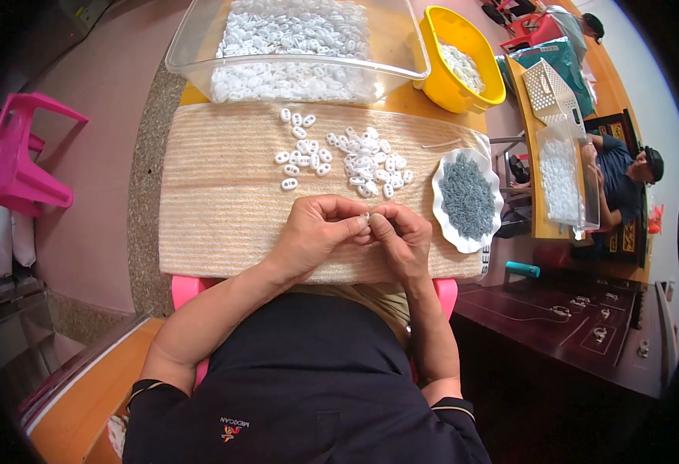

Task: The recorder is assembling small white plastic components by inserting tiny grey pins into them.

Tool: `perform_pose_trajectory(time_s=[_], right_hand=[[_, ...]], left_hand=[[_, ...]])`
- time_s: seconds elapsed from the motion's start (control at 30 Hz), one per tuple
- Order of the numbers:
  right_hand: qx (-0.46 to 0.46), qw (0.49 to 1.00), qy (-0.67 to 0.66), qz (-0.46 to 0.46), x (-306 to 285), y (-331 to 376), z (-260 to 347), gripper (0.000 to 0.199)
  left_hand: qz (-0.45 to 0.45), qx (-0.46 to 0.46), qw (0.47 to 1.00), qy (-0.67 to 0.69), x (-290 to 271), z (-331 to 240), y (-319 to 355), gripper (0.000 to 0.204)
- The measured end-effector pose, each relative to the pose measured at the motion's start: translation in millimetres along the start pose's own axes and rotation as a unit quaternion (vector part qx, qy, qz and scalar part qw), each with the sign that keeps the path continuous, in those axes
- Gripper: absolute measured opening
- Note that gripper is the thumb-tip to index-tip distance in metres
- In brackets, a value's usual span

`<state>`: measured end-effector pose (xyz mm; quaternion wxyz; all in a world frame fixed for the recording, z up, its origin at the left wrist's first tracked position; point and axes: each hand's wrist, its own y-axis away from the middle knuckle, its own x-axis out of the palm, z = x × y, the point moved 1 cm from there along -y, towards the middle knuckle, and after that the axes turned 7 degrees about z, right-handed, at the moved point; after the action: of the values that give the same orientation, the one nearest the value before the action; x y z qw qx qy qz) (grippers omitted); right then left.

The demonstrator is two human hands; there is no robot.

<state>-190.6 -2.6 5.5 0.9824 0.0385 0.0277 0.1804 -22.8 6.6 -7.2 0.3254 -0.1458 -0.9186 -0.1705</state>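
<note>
My left hand [314, 232] and my right hand [403, 241] meet fingertip to fingertip over the near part of the cloth. Both are closed in a pinch on a small white piece [368, 217], mostly hidden by the fingers. Just beyond them lies a heap of small white oval plastic pieces [366, 161]. To its left, similar two-holed pieces [303, 159] are spread out loosely. On the right, a white scalloped dish [437, 203] holds many small grey slender parts [467, 193], too small to make out singly.
A clear plastic tub [293, 65] full of white pieces stands at the back, beside a yellow basin [502, 91] with more. A striped cloth [223, 224] covers the tabletop. A pink stool [34, 166] stands at left; another person [622, 166] sits at a table on the right.
</note>
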Motion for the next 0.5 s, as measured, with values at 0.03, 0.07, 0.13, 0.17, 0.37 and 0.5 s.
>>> perform_pose_trajectory(time_s=[0.03, 0.07, 0.13, 0.17, 0.37, 0.5], right_hand=[[-0.001, 1.000, 0.024, -0.002, -0.2, 0.1, 1.1, 0.011], [-0.002, 1.000, 0.024, -0.002, 0.7, 0.4, 1.5, 0.011], [-0.006, 1.000, 0.012, -0.007, 4.3, 0.8, 2.9, 0.012], [-0.008, 1.000, 0.013, -0.006, 5.5, 0.7, 4.3, 0.012], [0.019, 0.998, -0.067, -0.008, 5.5, -2.4, 3.0, 0.014], [0.016, 0.996, -0.086, -0.014, 6.9, -3.5, 9.8, 0.014]], left_hand=[[-0.001, 0.005, 1.000, -0.004, 0.3, 0.6, 0.2, 0.016], [-0.002, 0.006, 1.000, -0.004, 1.3, 0.5, 1.0, 0.016], [-0.016, 0.018, 0.998, -0.066, 3.4, -1.7, 2.3, 0.017], [-0.016, 0.020, 0.997, -0.067, 3.7, -1.7, 2.4, 0.017], [0.002, 0.047, 0.997, -0.066, 1.0, -6.0, 0.5, 0.017], [0.002, 0.043, 0.998, -0.044, 0.5, -7.1, 0.8, 0.017]])
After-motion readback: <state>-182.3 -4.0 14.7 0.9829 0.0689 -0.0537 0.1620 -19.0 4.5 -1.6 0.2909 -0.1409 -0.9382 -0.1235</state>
